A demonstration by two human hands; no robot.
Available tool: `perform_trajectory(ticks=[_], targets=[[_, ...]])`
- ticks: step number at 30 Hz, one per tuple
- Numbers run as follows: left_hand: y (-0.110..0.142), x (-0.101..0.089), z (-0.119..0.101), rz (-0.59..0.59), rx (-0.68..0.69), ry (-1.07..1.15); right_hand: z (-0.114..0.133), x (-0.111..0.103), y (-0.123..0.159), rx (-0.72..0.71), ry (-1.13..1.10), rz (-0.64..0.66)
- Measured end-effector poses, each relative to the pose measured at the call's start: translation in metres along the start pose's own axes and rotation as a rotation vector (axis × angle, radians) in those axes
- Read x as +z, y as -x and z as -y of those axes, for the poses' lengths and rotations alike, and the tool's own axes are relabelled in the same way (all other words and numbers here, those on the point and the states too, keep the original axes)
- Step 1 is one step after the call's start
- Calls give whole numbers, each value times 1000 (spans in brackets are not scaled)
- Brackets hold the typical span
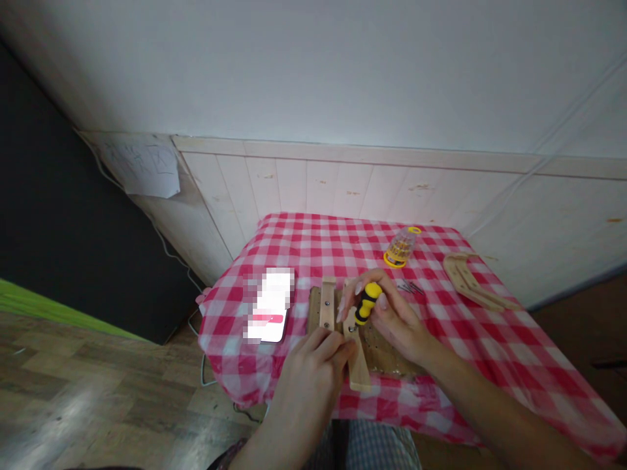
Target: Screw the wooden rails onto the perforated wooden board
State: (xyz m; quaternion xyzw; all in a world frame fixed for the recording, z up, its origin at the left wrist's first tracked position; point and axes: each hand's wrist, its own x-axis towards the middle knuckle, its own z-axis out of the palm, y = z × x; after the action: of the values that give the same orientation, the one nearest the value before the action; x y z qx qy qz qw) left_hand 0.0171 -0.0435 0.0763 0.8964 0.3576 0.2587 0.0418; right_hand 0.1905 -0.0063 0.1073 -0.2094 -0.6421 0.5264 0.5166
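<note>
1. Screwdriver [366,303] with a yellow-and-black grip, clamped in my right hand [394,320], tip angled down toward a pale wooden strip [359,365]; exact tip contact is hidden.
2. My left hand [313,372] is open, with fingers pressed on that strip, which lies across a brown perforated board [317,310]. Hands are close together but not clamped on the same thing; can't tell whether the fingertips touch.
3. Second wooden strip [327,303] sits on the board, just left of my hands, roughly parallel to the first.
4. Strip and board look stiff and light, with smooth wood that could shift, so best held flat near the screw spot. Screwdriver is easiest to hold by the ribbed grip.
5. Loose metal screws [410,288] lie on the surface [494,346], just beyond my right hand. Clear jar with a yellow lid [400,247] sits farther back, and curved wooden pieces [465,281] lie to the right.
6. Phone [269,307], screen pixelated, lies left of the board on the red-and-white checked cloth. White panelled wall [313,183] stands behind the surface; paper sheet [142,168] is fixed up on the left.
</note>
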Motion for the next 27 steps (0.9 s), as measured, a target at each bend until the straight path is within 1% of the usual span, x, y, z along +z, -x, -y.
perform_trajectory(ticks=[4, 7, 11, 14, 17, 23, 25, 27], targets=[[1, -1, 1, 9, -10, 19, 2, 4, 2, 0, -20, -19], [1, 0, 1, 10, -6, 16, 0, 4, 3, 6, -40, -89], [1, 0, 1, 18, -10, 16, -2, 4, 2, 50, -133, -160], [1, 0, 1, -4, -12, 21, 0, 4, 1, 83, -191, -198], [2, 0, 0, -26, -7, 31, 3, 4, -1, 97, -198, -255], [2, -1, 0, -35, -5, 43, 13, 5, -7, 58, -169, -396], [2, 0, 1, -31, -2, 36, 20, -4, -8, -2, -119, -456], [3, 2, 3, -17, 0, 24, 26, -19, -4, -80, 34, -531]])
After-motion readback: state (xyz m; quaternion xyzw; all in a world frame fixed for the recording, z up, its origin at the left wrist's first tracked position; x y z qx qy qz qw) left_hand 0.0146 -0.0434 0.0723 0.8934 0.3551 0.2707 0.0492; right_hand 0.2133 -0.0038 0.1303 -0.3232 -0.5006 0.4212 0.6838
